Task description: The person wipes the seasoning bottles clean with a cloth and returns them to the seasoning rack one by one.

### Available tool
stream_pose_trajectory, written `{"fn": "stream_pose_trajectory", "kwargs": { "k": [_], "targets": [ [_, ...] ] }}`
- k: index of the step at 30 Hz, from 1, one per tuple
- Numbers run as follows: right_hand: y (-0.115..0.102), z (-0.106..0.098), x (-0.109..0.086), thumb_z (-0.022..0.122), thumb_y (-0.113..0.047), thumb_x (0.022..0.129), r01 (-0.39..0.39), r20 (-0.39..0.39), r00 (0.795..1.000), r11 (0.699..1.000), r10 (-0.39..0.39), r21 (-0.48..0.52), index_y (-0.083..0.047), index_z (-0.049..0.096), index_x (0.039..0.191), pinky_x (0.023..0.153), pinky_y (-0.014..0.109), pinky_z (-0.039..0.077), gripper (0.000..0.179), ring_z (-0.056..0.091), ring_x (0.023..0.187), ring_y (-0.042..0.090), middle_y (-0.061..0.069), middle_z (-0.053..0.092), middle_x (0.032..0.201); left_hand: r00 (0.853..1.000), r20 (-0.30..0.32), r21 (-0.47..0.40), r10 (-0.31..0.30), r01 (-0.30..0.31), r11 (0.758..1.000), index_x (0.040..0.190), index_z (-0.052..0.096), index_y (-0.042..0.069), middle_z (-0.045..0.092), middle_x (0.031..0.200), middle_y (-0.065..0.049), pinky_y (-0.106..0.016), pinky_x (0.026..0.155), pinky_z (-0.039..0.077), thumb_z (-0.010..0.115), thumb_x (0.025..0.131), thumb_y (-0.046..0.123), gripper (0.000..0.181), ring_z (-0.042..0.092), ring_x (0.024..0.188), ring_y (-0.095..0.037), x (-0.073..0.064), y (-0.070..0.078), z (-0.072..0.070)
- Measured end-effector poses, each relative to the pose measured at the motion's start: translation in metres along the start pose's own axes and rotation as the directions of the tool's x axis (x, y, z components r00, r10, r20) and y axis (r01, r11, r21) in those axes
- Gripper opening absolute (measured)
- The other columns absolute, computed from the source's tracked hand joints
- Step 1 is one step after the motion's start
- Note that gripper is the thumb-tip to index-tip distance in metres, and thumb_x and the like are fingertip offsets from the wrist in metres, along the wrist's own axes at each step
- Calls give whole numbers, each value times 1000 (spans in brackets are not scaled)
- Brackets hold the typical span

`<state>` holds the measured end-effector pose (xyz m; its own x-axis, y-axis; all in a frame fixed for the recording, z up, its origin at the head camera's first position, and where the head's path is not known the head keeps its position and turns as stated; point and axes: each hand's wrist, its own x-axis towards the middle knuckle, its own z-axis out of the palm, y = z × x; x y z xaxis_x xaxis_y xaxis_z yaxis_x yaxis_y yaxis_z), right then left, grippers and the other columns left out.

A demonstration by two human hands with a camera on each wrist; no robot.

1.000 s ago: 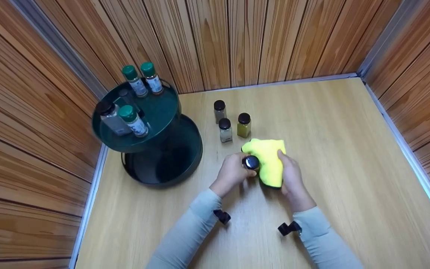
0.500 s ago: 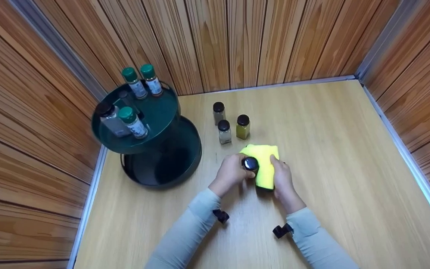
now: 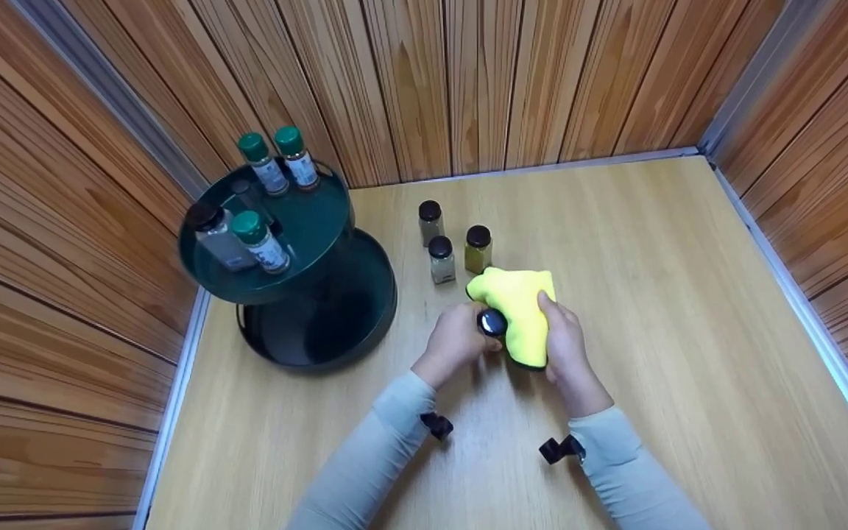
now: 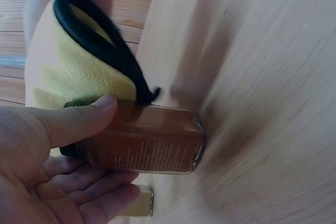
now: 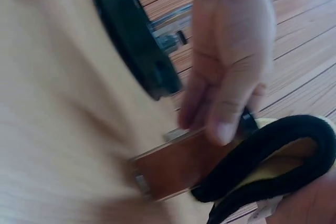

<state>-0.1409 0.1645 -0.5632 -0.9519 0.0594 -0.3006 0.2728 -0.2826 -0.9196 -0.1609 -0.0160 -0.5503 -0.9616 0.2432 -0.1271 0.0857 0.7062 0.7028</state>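
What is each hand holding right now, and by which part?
The left hand holds the reddish-brown jar by its upper end, near the black cap; the right hand grips the yellow cloth by the side away from the jar.

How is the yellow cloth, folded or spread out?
Folded: in the left wrist view, the cloth bends over, its black edge looping back beside the jar. The right hand holds it.
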Motion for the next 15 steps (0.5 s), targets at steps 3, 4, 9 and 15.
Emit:
{"fn": "stream_pose_trajectory", "kwargs": {
  "k": [3,4,9,15],
  "targets": [
    [16,-3,5,46,-48,107,-66,-30,997,998,65,-23,-2,58,115,68,31,55,48,65,75,16,3,66,85,1000,-1,20,-8,8,1000,110,73,10,75,107,-1,-36,96,52,94,71,14,45,66,102,-16,0,0,0],
    [20,-4,7,45,-48,107,-87,-42,995,996,86,-32,-3,57,115,69,30,55,47,64,76,16,2,65,85,1000,0,30,-11,11,1000,111,74,10,75,106,-1,-35,96,52,95,71,16,45,66,102,-16,0,0,0],
    [28,0,8,45,-47,107,-102,-65,993,994,99,-45,-6,58,115,72,29,53,44,61,78,15,0,62,86,1000,-3,67,-20,21,998,113,73,8,75,108,-2,-34,96,52,95,71,20,49,67,102,-16,1,0,0],
    [6,6,-1,49,-46,107,-50,-43,998,999,50,3,1,59,116,72,29,54,48,64,78,15,1,66,86,1000,-8,71,23,-22,997,114,72,10,75,111,-3,-34,97,52,94,73,18,48,67,105,-16,-1,-2,2]
  ]
}}
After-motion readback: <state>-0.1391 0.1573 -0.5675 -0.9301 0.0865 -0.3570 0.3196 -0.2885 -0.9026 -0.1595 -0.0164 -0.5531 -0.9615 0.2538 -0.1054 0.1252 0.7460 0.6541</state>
